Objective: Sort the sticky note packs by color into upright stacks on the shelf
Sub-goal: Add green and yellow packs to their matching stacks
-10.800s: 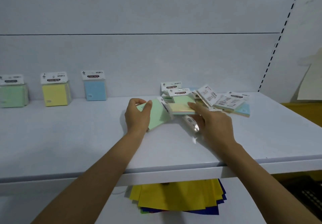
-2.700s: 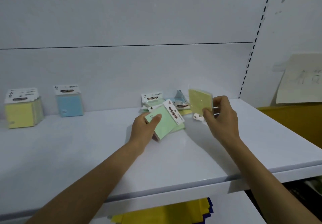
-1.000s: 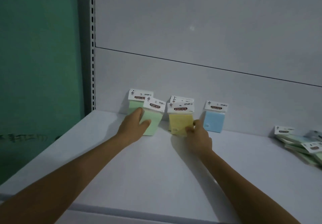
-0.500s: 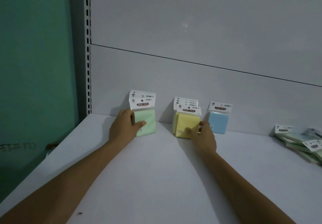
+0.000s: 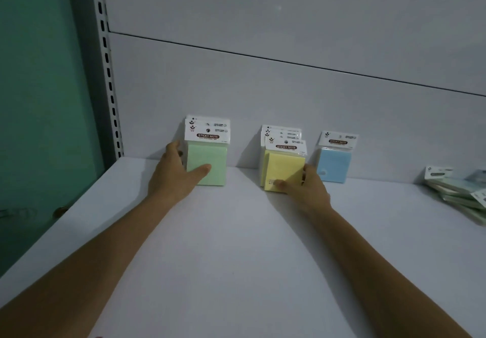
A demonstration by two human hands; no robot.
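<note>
On the white shelf [image 5: 236, 245], the yellow stack [image 5: 285, 169] of sticky note packs stands upright against the back panel [image 5: 236, 95]. The right hand [image 5: 307, 190] grasps its front pack, thumb on the face and fingers at the right edge. Left of the yellow stack, the left hand [image 5: 176, 177] grips the upright green stack [image 5: 207, 161]. A blue pack [image 5: 334, 165] stands just right of the yellow stack. Farther right lies a loose pile of packs [image 5: 457, 190].

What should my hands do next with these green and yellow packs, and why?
Probably nudge the front yellow pack back and left with the right hand: it sits offset from the yellow packs behind. The green stack under the left hand looks flush. Then the loose pile at right awaits.
</note>
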